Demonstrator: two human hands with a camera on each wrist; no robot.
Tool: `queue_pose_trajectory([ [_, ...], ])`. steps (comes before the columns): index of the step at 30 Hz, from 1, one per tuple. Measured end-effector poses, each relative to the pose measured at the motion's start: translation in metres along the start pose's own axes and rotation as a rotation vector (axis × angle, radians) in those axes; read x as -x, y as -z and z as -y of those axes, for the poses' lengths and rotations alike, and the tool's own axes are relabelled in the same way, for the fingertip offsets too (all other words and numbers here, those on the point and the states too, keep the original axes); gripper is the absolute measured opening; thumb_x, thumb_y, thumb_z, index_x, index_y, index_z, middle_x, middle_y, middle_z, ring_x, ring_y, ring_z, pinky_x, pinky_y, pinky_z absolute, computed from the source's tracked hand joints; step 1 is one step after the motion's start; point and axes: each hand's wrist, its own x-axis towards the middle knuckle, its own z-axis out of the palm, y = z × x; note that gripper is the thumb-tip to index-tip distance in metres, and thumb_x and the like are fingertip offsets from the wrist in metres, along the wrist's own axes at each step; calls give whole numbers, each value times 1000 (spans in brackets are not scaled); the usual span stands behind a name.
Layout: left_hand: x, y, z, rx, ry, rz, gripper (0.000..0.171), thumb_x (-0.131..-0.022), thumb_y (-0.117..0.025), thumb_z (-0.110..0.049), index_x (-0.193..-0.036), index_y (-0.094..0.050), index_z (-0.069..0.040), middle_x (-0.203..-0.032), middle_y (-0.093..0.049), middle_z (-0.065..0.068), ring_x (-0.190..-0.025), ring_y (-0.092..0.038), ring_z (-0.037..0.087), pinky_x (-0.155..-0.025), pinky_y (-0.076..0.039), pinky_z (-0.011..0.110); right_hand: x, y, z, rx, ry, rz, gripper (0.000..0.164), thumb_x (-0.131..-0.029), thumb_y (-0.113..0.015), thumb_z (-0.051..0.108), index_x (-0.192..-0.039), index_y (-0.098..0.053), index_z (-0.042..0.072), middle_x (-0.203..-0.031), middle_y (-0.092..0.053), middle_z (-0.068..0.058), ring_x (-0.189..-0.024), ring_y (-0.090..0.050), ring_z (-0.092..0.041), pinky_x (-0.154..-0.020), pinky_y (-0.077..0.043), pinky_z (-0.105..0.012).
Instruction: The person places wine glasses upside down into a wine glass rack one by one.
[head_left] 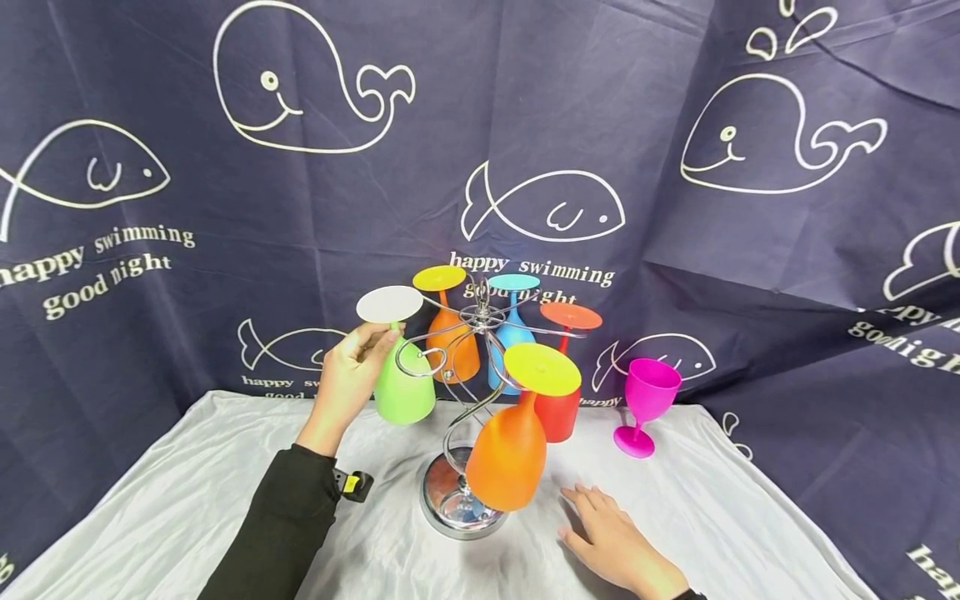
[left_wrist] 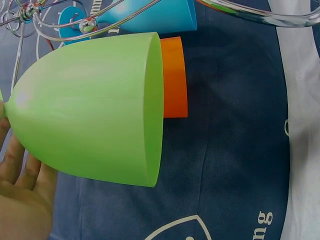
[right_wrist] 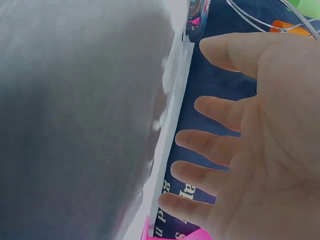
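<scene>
A light green goblet [head_left: 406, 385] with a pale round base hangs upside down at the left of a chrome goblet rack [head_left: 482, 317]. My left hand [head_left: 354, 372] pinches its stem just under the base; in the left wrist view the green bowl [left_wrist: 95, 107] lies in front of the fingers. Low over the white cloth, my right hand [head_left: 617, 542] is spread with nothing in it, its fingers apart in the right wrist view. Nearest to it on the rack hangs an orange goblet [head_left: 508, 454] with a yellow base.
Also upside down on the rack are another orange goblet [head_left: 453, 337], a blue goblet [head_left: 512, 335] and a red goblet [head_left: 561, 412]. A magenta goblet [head_left: 651, 392] stands upright at the right on the white cloth [head_left: 720, 500]. Behind hangs a dark blue curtain [head_left: 525, 100].
</scene>
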Motion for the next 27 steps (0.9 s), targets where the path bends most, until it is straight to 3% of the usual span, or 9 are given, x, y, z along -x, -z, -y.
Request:
queue_pose_trajectory([
  [7, 2, 2, 1, 60, 27, 24, 41, -99, -63, -48, -125, -71, -17, -128, -72, -1, -108, -63, -8, -97, -49, 11, 1, -2, -1, -7, 7, 1, 56, -95, -69, 38, -140, -57, 7, -148, -51, -26, -140, -42, -54, -106, -35, -76],
  [13, 7, 5, 2, 60, 45, 28, 42, -100, -62, -48, -128, -68, -17, -129, -70, 2, -120, -66, 11, -100, -49, 12, 0, -1, -1, -10, 11, 2, 56, -95, -69, 38, -139, -57, 6, -148, -52, -26, -140, -42, -54, -106, -35, -76],
  [22, 21, 10, 7, -5, -31, 56, 41, -105, -56, -41, -142, -59, -23, -142, -62, 2, -131, -59, 20, -111, -46, 39, 0, -2, -1, -6, 21, -11, 55, -95, -69, 38, -139, -57, 6, -147, -52, -26, -139, -42, -54, -107, -35, -75],
  [27, 31, 12, 10, -41, -48, 64, 50, -104, -58, -37, -150, -49, -19, -150, -53, 7, -141, -48, 25, -118, -39, 46, 0, -2, -1, 0, 16, -12, 56, -95, -69, 39, -139, -57, 7, -148, -52, -26, -140, -42, -53, -108, -35, -75],
])
